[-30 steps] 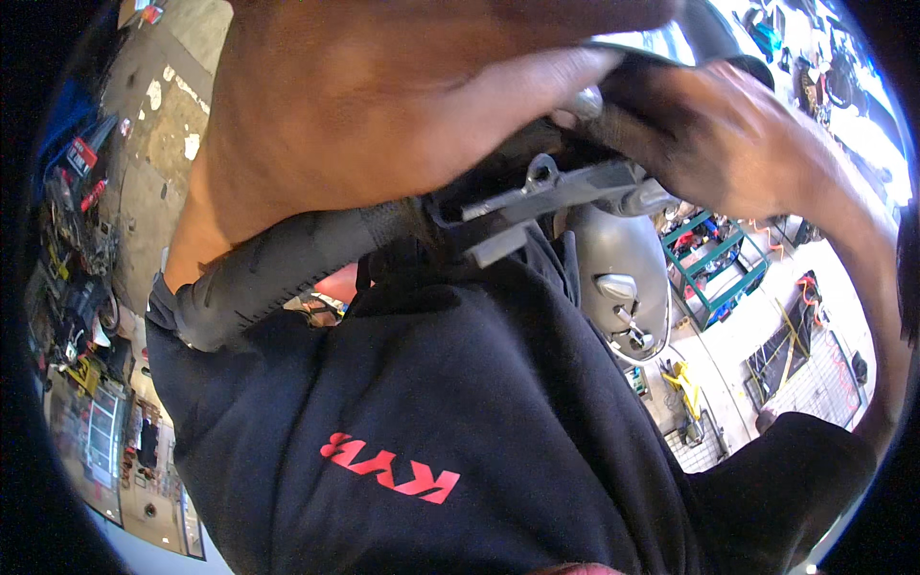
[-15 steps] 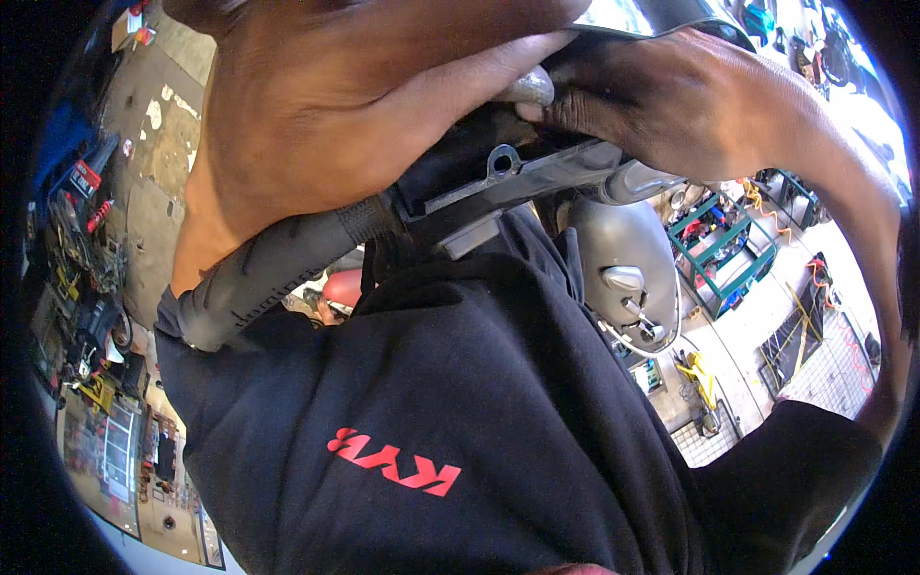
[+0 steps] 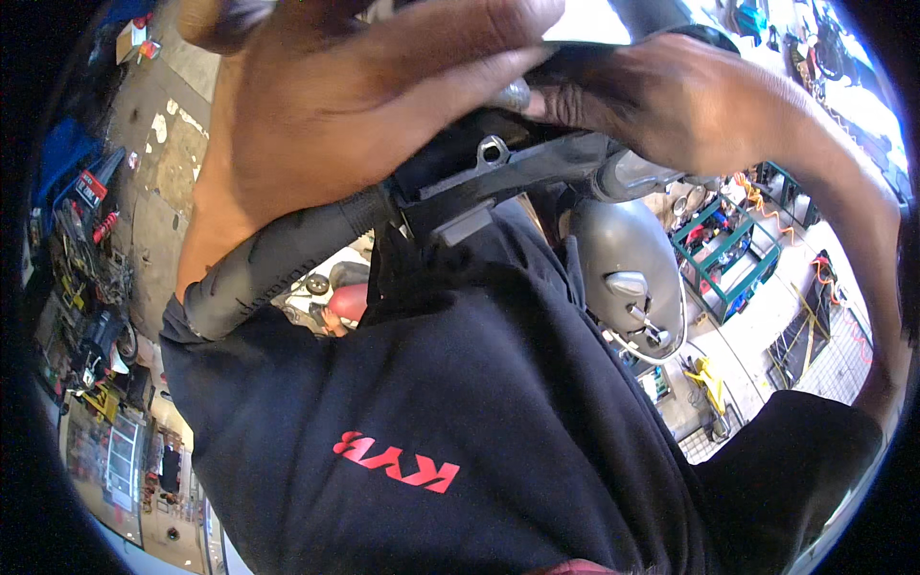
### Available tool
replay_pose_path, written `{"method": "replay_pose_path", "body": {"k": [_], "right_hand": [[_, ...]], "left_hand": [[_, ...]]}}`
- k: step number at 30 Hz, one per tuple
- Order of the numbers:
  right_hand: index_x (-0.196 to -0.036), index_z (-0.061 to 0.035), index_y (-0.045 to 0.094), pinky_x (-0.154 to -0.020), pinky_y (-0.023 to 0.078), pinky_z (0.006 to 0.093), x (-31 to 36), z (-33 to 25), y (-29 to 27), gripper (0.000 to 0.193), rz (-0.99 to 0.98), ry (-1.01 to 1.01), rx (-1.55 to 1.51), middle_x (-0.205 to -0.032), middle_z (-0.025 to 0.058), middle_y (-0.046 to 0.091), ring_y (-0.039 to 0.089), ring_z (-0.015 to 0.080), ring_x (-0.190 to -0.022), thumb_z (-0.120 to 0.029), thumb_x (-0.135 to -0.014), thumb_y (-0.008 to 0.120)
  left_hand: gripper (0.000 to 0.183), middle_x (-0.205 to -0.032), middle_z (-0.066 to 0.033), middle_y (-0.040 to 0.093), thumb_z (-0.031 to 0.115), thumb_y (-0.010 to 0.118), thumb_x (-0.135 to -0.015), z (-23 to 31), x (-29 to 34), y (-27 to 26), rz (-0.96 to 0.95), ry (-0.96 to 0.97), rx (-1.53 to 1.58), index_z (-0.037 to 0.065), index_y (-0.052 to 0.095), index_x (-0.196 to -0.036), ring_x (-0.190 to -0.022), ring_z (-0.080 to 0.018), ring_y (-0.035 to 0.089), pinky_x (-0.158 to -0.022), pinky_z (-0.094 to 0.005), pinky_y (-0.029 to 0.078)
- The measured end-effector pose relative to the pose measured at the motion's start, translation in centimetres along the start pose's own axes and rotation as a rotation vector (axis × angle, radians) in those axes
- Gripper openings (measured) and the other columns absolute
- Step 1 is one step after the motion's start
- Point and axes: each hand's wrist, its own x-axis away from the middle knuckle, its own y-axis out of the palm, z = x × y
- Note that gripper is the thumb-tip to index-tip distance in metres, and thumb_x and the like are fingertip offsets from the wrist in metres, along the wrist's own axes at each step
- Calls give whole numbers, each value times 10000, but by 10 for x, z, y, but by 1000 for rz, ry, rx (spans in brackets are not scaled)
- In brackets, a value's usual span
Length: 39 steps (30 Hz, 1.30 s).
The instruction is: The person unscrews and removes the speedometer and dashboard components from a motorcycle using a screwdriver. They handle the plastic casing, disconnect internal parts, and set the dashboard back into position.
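Note:
Close in front of me at the top is a black plastic housing [image 3: 522, 171] with a small holed tab on its edge. My left hand [image 3: 326, 120] is curled over its left side, fingers together. My right hand [image 3: 671, 101] is closed at its right side, with the thumb bent inward. A small silvery rounded piece [image 3: 513, 95] shows between my thumbs; I cannot make out which hand holds it. Below my left hand a black rubber handlebar grip [image 3: 278, 264] slants down to the left. The undersides of both hands and most fingertips are hidden.
A grey rounded vehicle body [image 3: 623, 235] with a lamp stands behind the housing at right. Beyond it is a green metal frame rack [image 3: 724, 251] holding parts. Cluttered motorcycle parts [image 3: 91, 249] line the left side. A red rounded object [image 3: 350, 301] shows below the grip.
The housing and both hands have shifted slightly left in view. The silvery piece shows less between my thumbs. My left hand is slightly blurred; both hands keep their hold.

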Motion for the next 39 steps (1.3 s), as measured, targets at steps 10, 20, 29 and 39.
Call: {"method": "replay_pose_path", "body": {"k": [10, 20, 29, 39], "right_hand": [[-1160, -24, 611, -841, 488, 464, -4, -37, -35, 652, -323, 470, -76, -998, 259, 637, 631, 384, -939, -581, -999, 313], [-1399, -55, 496, -1062, 391, 446, 77, -36, -19, 588, 172, 154, -40, -1426, 189, 461, 474, 366, -1295, -374, -909, 564], [-1228, -44, 634, -956, 467, 394, 99, -32, 11, 375, 651, 181, -63, -1206, 149, 637, 613, 319, -1115, -169, -876, 661], [-1292, 60, 542, -926, 521, 361, 140, 20, 10, 380, 1658, 102, -365, -1207, 181, 629, 625, 250, -1098, -127, -964, 587]], "left_hand": [[306, -1110, 180, 642, 422, 674, -666, 12, 5, 7, 122, -137, 100, 327, 756, -946, -957, -80, 499, -1052, -438, 244], [335, -1113, 168, 657, 398, 686, -678, -18, 2, 18, 320, 131, 305, 364, 736, -1008, -914, -81, 489, -1060, -388, 267], [571, -1092, -166, 654, 461, 355, -1029, -73, 25, 42, 353, -301, 1005, -27, 629, -1139, -1022, -267, 605, -980, -427, 405], [619, -1020, -108, 662, 501, 303, -1041, -43, -70, 92, -29, -583, 1220, -21, 626, -1123, -994, -187, 605, -935, -317, 451]]}}
